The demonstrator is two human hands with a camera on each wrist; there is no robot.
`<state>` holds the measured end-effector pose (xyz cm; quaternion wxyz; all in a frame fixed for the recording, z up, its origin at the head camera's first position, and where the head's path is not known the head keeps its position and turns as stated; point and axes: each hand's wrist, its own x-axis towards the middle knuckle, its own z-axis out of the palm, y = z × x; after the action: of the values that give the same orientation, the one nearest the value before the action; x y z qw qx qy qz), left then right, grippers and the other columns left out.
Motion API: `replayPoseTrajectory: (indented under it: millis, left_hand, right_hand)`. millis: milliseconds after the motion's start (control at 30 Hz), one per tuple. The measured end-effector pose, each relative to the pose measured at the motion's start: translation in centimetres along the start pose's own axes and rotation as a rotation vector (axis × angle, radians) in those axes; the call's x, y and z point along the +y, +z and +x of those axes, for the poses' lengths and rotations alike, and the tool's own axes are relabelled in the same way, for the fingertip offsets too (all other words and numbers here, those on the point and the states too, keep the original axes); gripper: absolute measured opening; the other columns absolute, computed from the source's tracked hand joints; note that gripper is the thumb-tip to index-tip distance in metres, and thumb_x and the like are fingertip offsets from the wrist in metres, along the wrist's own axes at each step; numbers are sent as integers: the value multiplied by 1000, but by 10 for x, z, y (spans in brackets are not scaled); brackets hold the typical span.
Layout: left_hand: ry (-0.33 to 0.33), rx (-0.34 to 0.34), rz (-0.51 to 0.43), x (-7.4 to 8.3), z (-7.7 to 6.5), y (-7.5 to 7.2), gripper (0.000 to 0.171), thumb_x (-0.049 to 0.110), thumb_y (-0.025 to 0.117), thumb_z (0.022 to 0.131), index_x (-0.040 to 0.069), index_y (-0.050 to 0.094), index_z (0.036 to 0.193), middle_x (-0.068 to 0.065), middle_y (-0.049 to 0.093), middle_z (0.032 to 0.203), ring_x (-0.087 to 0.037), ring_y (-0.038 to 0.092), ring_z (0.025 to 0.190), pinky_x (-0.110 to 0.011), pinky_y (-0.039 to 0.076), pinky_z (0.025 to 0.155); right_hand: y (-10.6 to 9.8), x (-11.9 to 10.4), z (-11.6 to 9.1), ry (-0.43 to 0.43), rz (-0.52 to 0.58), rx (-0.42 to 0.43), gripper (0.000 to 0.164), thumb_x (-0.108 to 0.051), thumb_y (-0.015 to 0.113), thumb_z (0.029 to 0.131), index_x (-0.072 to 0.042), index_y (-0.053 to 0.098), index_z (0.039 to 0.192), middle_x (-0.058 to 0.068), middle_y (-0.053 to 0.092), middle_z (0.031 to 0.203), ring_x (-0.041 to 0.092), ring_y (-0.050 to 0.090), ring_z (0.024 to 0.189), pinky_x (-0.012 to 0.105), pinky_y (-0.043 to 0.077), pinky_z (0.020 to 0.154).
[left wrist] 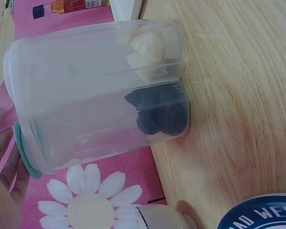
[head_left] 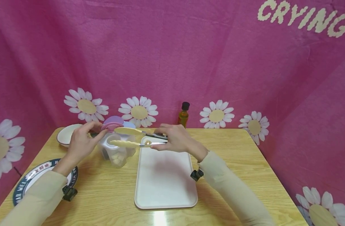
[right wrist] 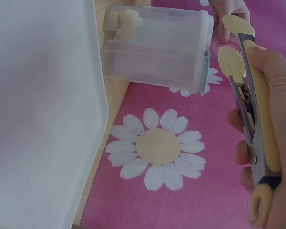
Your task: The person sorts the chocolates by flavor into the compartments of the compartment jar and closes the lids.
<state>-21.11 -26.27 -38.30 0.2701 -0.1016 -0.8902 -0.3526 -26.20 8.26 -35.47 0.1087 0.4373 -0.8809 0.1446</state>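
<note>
Head view shows your wooden surface, with a pale tray at its centre. Just left of it stands the clear compartmented container. Your left hand pinches its pink lid. Your right hand grips the tongs, tips parted above the container.

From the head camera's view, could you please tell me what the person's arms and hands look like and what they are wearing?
Both arms wear long, close-fitting sleeves in pale beige, the left sleeve and the right sleeve. A small black device is clipped at each cuff, one at the left wrist, one at the right. The left hand and right hand are bare: no gloves, rings or watches show.
</note>
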Motion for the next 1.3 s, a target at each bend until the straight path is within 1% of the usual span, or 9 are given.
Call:
replayPoseTrajectory:
  millis: [133, 233, 433, 567, 733, 800, 1033, 1133, 1300]
  left_hand:
    - [4, 7, 1, 0, 0, 0, 20, 13, 82, 92, 6, 73, 109, -18, 78, 101, -33, 71, 93, 6, 33, 83]
    - [2, 8, 2, 0, 0, 0, 21, 14, 82, 92, 5, 73, 109, -18, 78, 102, -33, 71, 93, 7, 33, 83]
    - [-9, -4, 1, 0, 0, 0, 22, 14, 81, 93, 5, 73, 112, -19, 78, 104, -35, 71, 96, 7, 32, 84]
    - [-15, -8, 1, 0, 0, 0, 23, 15, 81, 93, 5, 73, 113, -19, 77, 105, -35, 71, 97, 7, 32, 84]
    - [-18, -8, 3, 1, -1, -1, 24, 14, 81, 93, 5, 72, 114, -19, 77, 106, -35, 70, 98, 7, 32, 84]
    - [-19, -7, 3, 1, -1, -1, 24, 14, 81, 93, 5, 72, 114, -19, 77, 106, -35, 71, 98, 7, 32, 84]
    - [-18, -9, 5, 0, -2, 0, 23, 13, 80, 94, 5, 72, 114, -19, 77, 106, -34, 70, 98, 8, 32, 84]
    - [-18, -12, 4, 0, -2, 0, 23, 13, 80, 94, 5, 72, 114, -18, 77, 106, -34, 70, 98, 8, 32, 84]
    - [-19, -11, 7, 0, -2, 0, 23, 13, 80, 94, 4, 71, 114, -19, 76, 106, -34, 70, 98, 7, 32, 84]
  right_hand:
    - [-4, 4, -15, 0, 1, 24, 54, -55, 81, 83, -15, 75, 118, -3, 70, 95, 5, 46, 66, 17, 30, 54]
    - [-6, 10, -28, 18, 12, 32, 58, -55, 83, 80, -14, 75, 119, -2, 71, 98, 4, 45, 66, 16, 30, 55]
    - [-11, 22, -59, 116, 20, 23, 67, -60, 83, 76, -13, 73, 123, -3, 70, 103, 7, 52, 75, 20, 39, 63]
    - [-12, 33, -80, 175, 11, 71, 71, -61, 84, 73, -14, 73, 125, -4, 71, 104, 8, 53, 77, 21, 40, 63]
    - [-14, 48, -107, 196, -1, 169, 67, -59, 88, 69, -16, 74, 119, -5, 70, 98, 5, 52, 74, 20, 39, 61]
    - [-15, 53, -118, 221, -6, 185, 66, -58, 88, 69, -17, 74, 118, -6, 68, 93, 5, 50, 71, 20, 37, 59]
    - [-15, 76, -157, 357, -60, 181, 65, -57, 88, 70, -16, 73, 119, -6, 58, 84, 5, 41, 66, 22, 31, 57]
    - [-13, 85, -174, 406, -81, 189, 64, -56, 89, 71, -15, 74, 118, -6, 54, 81, 5, 40, 66, 22, 30, 57]
    - [-7, 102, -199, 494, -116, 207, 64, -54, 89, 72, -13, 74, 118, -4, 56, 82, 6, 39, 64, 23, 28, 55]
